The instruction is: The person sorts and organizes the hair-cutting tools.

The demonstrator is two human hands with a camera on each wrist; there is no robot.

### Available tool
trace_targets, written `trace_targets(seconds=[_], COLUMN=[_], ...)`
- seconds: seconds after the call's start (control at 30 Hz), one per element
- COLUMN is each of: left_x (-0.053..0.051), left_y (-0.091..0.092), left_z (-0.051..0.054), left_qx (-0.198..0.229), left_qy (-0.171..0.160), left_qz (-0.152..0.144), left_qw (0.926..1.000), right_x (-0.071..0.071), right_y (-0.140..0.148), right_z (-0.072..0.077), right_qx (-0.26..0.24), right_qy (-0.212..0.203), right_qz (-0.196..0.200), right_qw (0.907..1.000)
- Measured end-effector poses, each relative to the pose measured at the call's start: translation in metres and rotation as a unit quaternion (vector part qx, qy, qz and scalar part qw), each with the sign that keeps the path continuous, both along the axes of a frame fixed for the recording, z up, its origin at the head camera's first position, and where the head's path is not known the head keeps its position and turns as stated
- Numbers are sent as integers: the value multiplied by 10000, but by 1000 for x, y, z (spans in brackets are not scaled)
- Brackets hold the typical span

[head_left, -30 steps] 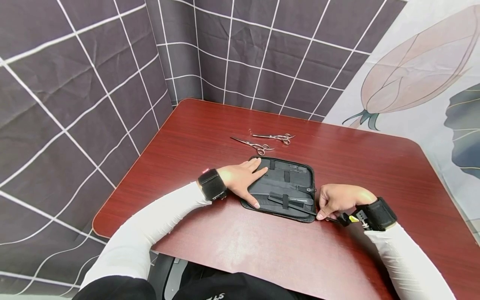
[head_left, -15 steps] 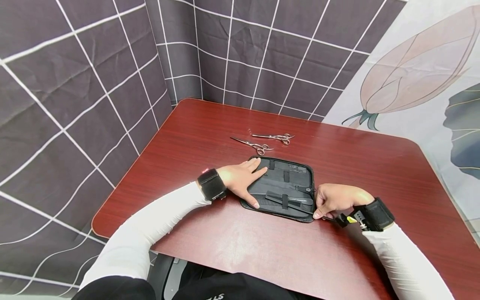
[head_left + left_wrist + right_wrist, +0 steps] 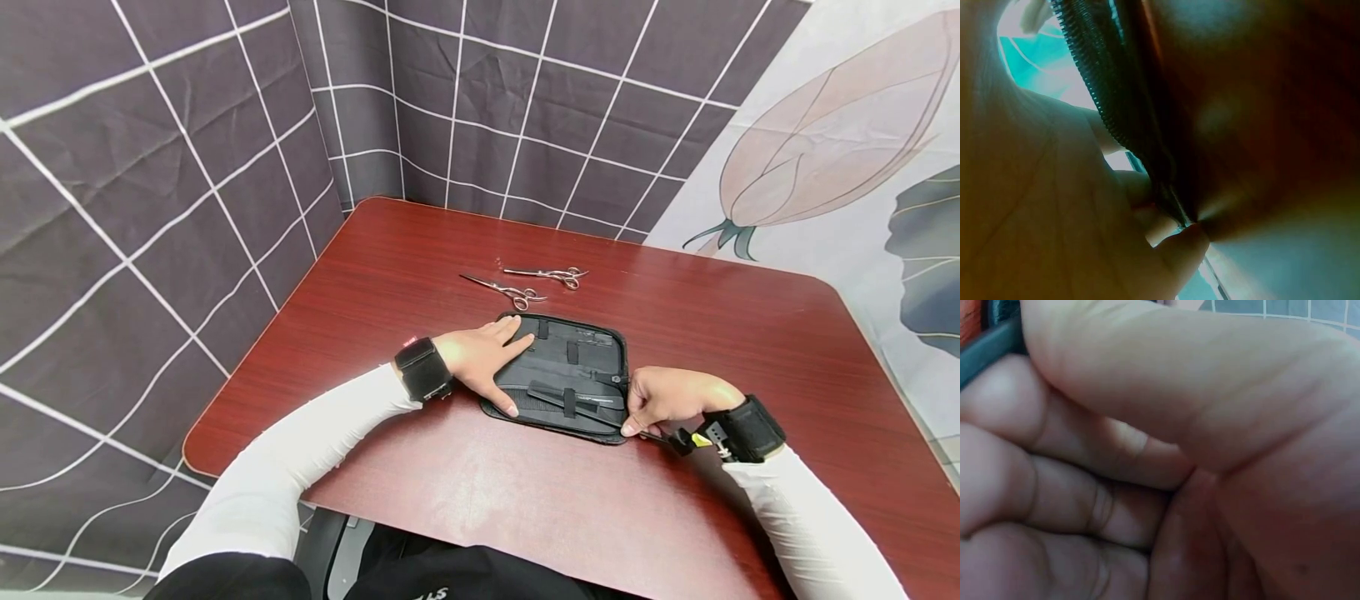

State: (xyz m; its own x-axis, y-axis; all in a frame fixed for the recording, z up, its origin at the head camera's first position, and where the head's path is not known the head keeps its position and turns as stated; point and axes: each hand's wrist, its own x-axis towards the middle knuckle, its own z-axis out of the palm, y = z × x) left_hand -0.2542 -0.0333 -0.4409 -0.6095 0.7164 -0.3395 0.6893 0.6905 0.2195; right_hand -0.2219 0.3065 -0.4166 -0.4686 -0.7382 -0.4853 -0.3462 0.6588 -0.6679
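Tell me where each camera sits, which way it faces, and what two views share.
Head: on the head, facing forward and down at the table and case; left hand, right hand and white sleeves show.
Left wrist: worn there, facing the left hand's palm and fingers beside the case's zippered edge.
Right wrist: worn there, facing the right hand's thumb and curled fingers pinching a black tool.
Shared by head and left wrist: left hand, case.

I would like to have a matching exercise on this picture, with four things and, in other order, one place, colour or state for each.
1. Left hand
2. Right hand
3. Nearer scissors
4. Table

A. pinches a thin black tool
B. red-brown
C. fingers spread on the black case
D. silver, just beyond the case

Right pairs: 1-C, 2-A, 3-D, 4-B.
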Motion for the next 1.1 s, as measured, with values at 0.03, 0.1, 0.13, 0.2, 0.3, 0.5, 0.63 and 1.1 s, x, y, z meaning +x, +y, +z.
trace_targets(seconds=[0.03, 0.1, 0.13, 0.2, 0.3, 0.5, 0.63, 1.1], left_x=[0, 0, 0, 0, -1, -2, -1, -2], left_y=[0, 0, 0, -1, -1, -2, -1, 0], left_z=[0, -1, -1, -1, -1, -1, 1, -2], left_qx=[5, 17, 18, 17, 5, -27, -24, 0], left_qy=[2, 19, 21, 11, 6, -8, -51, -65], left_qz=[6, 12, 14, 24, 40, 66, 43, 11], left_qw=[10000, 10000, 10000, 10000, 10000, 10000, 10000, 10000], right_x=[0, 1, 1, 0, -1, -1, 1, -7], right_y=[-1, -2, -2, -3, -5, -5, 0, 20], right_z=[0, 0, 0, 1, 1, 1, 0, 0], right_qx=[-9, -8, -7, 4, 16, 11, 31, 256], right_qy=[-1, -5, 8, 40, 94, 131, 78, -492], right_qz=[-6, -33, -40, -62, -80, -107, -28, 342], right_qw=[10000, 10000, 10000, 10000, 9999, 9999, 10000, 9979])
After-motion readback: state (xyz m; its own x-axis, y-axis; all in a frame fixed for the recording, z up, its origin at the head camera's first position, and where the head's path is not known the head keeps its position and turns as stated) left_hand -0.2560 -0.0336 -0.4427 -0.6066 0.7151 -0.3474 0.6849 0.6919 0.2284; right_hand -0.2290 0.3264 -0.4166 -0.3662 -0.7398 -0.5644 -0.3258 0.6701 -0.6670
